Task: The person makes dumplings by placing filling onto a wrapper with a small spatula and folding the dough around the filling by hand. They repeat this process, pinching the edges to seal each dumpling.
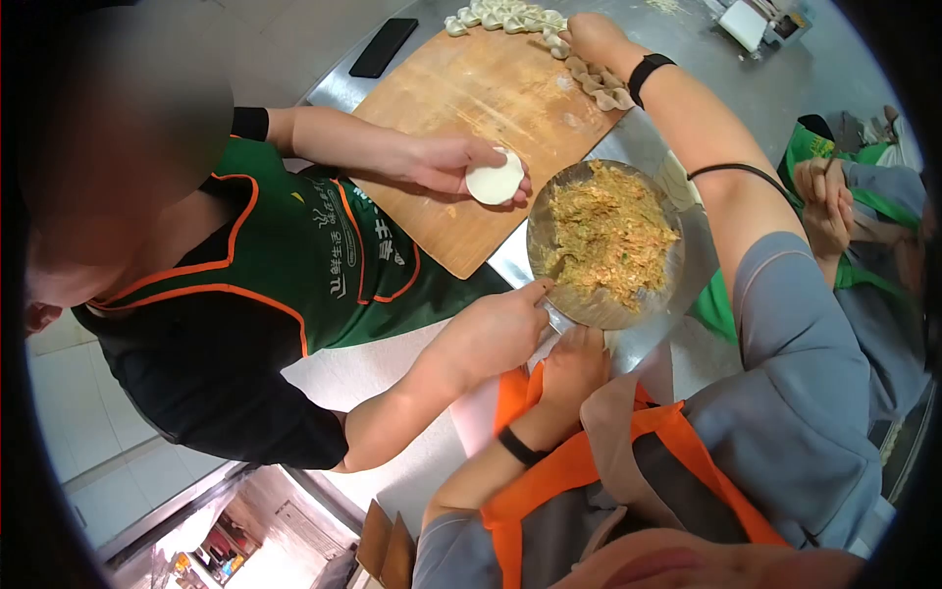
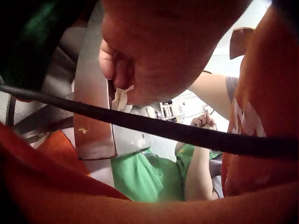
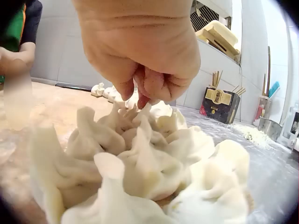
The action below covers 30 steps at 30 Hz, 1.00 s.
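Observation:
At the far edge of the wooden board, my right hand pinches the top of a dumpling among a row of pleated dumplings. In the right wrist view its fingers curl down, tips right at the dough. My left hand rests at the table's near edge, just below the metal bowl of orange-brown filling. The left wrist view shows its fingers bent, with a pale dough-like piece at their tips; I cannot tell whether they hold it.
Beside me another person's hand holds a round dough wrapper over the wooden board; their other hand reaches the bowl. Wrappers lie right of the bowl. A phone lies by the board. Someone in green stands opposite.

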Available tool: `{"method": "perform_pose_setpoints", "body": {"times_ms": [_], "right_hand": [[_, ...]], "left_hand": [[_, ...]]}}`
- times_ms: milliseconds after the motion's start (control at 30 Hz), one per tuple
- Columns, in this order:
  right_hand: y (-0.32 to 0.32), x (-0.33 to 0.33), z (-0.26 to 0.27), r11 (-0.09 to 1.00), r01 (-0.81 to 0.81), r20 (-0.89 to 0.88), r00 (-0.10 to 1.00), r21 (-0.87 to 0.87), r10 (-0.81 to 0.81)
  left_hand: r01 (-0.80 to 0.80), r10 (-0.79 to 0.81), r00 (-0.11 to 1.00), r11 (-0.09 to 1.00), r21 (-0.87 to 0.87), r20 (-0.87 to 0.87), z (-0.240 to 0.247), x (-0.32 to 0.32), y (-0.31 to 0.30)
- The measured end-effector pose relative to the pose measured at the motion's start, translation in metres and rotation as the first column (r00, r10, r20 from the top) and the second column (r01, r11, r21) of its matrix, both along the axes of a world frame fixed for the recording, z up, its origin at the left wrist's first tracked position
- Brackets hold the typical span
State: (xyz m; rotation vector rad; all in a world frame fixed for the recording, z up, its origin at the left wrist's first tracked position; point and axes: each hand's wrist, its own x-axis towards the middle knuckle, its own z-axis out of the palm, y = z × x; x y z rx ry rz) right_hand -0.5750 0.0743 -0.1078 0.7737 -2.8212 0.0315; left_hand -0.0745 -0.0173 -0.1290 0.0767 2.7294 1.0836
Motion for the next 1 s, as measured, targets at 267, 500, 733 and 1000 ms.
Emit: {"method": "perform_pose_setpoints", "body": {"times_ms": [267,500,733,1000], "right_hand": [[0.070,0.201,0.105,0.801,0.022,0.286,0.940,-0.598,0.188],[0.099,0.441,0.090,0.535,0.272,0.551,0.686,-0.800,0.475],[0.092,0.529,0.080,0.515,0.187,0.400,0.851,-0.837,0.341],[0.100,0.540,0.083,0.468,0.276,0.445,0.844,-0.839,0.299]], "left_hand": [[-0.144,0.160,0.965,0.985,0.092,-0.210,-0.001,0.025,-0.003],[-0.452,0.358,0.877,0.386,0.804,0.321,0.056,0.034,0.006],[-0.452,0.267,0.871,0.108,0.885,0.412,0.083,0.060,0.031],[-0.371,0.263,0.911,0.189,0.909,0.317,0.095,0.074,0.042]]}}
